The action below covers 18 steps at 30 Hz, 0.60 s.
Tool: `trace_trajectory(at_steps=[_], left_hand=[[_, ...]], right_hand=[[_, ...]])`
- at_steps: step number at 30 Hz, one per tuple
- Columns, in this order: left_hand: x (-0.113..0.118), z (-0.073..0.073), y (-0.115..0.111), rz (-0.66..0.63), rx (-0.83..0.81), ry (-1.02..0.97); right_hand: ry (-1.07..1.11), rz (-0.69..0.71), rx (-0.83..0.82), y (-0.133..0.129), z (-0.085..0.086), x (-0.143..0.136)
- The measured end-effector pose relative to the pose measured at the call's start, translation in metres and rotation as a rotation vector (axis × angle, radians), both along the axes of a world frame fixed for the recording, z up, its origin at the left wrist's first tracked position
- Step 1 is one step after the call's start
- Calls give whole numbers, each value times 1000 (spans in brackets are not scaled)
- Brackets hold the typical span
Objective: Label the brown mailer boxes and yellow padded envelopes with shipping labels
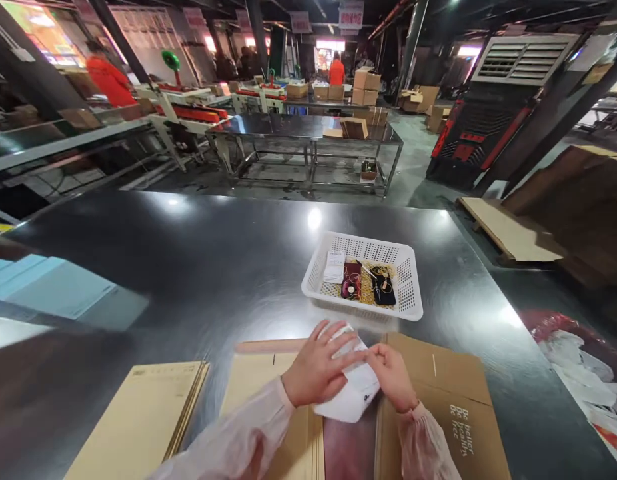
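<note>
A white packet [356, 393] lies tilted above the gap between two stacks of flat cardboard. Across its upper left part rests my left hand [321, 367], fingers spread. My right hand [394, 377] pinches the packet's upper right edge between thumb and fingers. Beneath my left forearm is a tan cardboard stack [248, 380]; to the right lies brown printed cardboard [438, 400]. Beyond my hands, a white plastic basket [313, 287] holds white cards [334, 265], a dark red item [351, 281] and a black item [384, 287].
Another cardboard stack [138, 420] lies at the left on the metal table [228, 267]. Plastic bags [583, 367] are beyond the right edge. Farther off stand a second table [288, 127], a large black and red machine [481, 133] and two people in orange.
</note>
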State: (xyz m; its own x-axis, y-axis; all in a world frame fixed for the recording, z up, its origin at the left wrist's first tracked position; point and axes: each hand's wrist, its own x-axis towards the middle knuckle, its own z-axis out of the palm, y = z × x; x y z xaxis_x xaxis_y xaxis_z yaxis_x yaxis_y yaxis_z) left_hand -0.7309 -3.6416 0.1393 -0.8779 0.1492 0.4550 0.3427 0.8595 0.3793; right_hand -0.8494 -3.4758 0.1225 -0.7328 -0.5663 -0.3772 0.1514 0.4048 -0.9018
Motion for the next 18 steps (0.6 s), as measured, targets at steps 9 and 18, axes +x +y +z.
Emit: trace_trajectory(at_steps=[9,18], left_hand=[[97,37,18,226,1129,-551],[277,-31,101,803,1573,-648]], right_hand=[[271,508,-212,9,73,80],[-2,484,59,27,3,241]])
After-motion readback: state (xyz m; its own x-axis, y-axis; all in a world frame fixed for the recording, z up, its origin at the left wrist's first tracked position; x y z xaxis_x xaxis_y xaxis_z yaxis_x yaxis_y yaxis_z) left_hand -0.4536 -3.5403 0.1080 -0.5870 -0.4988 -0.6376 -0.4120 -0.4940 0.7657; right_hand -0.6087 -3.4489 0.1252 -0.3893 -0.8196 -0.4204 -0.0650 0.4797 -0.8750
